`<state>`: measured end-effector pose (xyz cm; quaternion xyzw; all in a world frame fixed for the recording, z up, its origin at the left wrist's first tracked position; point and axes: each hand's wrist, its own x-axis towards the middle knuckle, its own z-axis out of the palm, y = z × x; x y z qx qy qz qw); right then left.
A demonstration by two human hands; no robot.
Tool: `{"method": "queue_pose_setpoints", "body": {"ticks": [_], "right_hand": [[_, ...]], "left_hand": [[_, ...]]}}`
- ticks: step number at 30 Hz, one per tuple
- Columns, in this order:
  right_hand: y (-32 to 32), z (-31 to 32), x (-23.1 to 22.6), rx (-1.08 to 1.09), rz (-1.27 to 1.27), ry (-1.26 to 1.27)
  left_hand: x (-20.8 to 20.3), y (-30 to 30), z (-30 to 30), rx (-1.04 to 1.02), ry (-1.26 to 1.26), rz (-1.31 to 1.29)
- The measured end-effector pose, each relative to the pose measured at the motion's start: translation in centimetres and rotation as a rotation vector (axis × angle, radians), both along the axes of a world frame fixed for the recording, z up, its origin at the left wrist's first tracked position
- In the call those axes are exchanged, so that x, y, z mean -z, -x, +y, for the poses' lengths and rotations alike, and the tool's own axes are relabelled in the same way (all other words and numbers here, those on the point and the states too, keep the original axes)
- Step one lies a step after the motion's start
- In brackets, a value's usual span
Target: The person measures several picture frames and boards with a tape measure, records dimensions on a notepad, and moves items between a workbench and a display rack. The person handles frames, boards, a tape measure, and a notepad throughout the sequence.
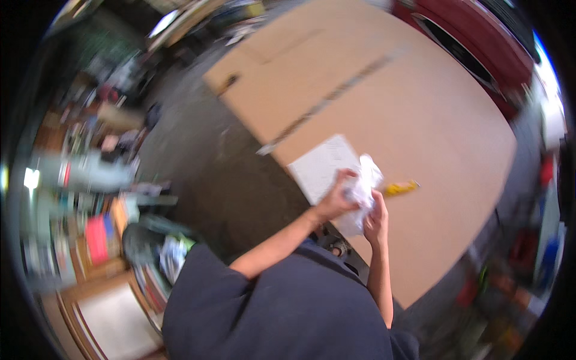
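Between my two hands is a crumpled white bundle [364, 183], paper or thin plastic; blur hides which. My left hand [337, 197] grips its left side with curled fingers. Lower down on the right, my right hand [376, 221] pinches its edge. A looser white part hangs below, between the hands. Under and left of them lies a white sheet [324, 165] with faint marks, at the near edge of a large brown board [444, 210]. Just right of the bundle rests a small yellow object [401, 188], its kind unclear.
A long dark strip [330, 99] crosses the board, its pale end at the left edge. Some small dark object [229, 81] sits at the far left edge. Beyond the board stands a red car-like body [474, 42]. Cluttered shelves and a framed panel [117, 321] line the left.
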<state>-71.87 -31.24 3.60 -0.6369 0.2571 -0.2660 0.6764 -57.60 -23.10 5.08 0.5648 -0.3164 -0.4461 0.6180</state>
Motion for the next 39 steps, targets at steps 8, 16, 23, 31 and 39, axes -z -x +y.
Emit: {"method": "queue_pose_setpoints", "body": {"ticks": [8,16,23,31,39], "right_hand": [[-2.7,14.9,-5.5,-0.262,-0.035,0.852],[-10.3,19.7,0.6,-0.724,-0.183,1.091],[-24.3,33.8,-2.3,-0.846,0.013,0.792],[-31.8,44.2,-6.4,-1.294,0.023,0.569],[-33.8,42.4,-18.7,-0.74,-0.693,0.065]], "left_hand": [[1.7,1.6,15.4,-0.762,0.125,0.288],[-1.9,-0.5,27.7,-0.742,-0.083,0.108],[-3.5,-7.8,40.6,-0.998,-0.263,-0.426],[8.7,-12.7,57.6,-1.344,-0.665,-0.381],[15.0,-5.4,75.6,-1.617,-1.599,-0.347]]}}
